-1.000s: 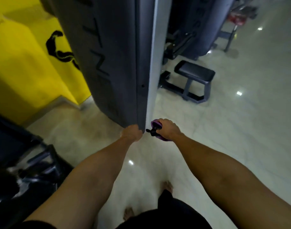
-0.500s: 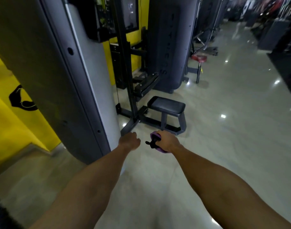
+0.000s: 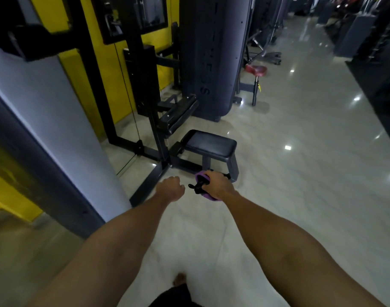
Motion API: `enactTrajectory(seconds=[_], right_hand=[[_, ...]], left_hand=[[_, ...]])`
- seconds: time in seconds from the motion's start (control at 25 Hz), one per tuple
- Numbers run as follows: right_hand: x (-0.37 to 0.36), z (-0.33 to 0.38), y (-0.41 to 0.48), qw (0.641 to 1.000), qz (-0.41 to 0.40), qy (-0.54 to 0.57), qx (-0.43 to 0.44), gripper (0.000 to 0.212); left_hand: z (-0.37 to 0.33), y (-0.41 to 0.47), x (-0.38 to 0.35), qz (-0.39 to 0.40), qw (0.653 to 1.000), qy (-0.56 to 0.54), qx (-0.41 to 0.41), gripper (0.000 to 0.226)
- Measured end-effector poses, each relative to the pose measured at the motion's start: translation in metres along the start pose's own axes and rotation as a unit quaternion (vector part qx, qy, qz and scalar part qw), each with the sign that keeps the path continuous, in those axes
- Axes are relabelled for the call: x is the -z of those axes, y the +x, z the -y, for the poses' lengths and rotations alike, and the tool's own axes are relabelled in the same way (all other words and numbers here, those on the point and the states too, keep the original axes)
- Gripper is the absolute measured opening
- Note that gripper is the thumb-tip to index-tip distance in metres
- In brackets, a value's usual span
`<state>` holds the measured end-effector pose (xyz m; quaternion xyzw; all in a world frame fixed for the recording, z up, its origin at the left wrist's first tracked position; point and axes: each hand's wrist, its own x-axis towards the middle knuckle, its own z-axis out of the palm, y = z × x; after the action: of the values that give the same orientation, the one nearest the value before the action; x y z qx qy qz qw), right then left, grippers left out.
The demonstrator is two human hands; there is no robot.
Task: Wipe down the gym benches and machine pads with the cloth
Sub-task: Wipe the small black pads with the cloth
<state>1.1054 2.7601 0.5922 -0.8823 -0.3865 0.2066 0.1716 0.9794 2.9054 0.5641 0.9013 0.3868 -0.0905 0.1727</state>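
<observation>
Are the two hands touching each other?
Apart. The head view shows pale floor between the left hand and the right hand, which grips a purple object.

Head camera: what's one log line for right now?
right hand grips purple cloth | left hand curled, empty | black bench pad ahead, untouched

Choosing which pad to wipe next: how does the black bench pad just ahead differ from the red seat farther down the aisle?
The black bench pad is broad and rectangular; the red seat is small and saddle-shaped. The bench pad rests on a low legged frame; the red seat tops a single post. The bench pad lies beyond the right hand gripping the purple cloth; the red seat is much farther. Both look padded.
</observation>
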Motion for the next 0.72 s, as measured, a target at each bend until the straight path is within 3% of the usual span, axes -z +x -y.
enactTrajectory(seconds=[0.4, 0.72], right_hand=[[0.053, -0.041, 0.153, 0.998, -0.001, 0.045, -0.043, 0.049], [0.074, -0.118, 0.303, 0.999, 0.049, 0.006, -0.017, 0.05]], left_hand=[[-0.044, 0.166, 0.013, 0.046, 0.999, -0.008, -0.018, 0.045], [-0.099, 0.294, 0.005, 0.067, 0.996, -0.028, 0.043, 0.048]])
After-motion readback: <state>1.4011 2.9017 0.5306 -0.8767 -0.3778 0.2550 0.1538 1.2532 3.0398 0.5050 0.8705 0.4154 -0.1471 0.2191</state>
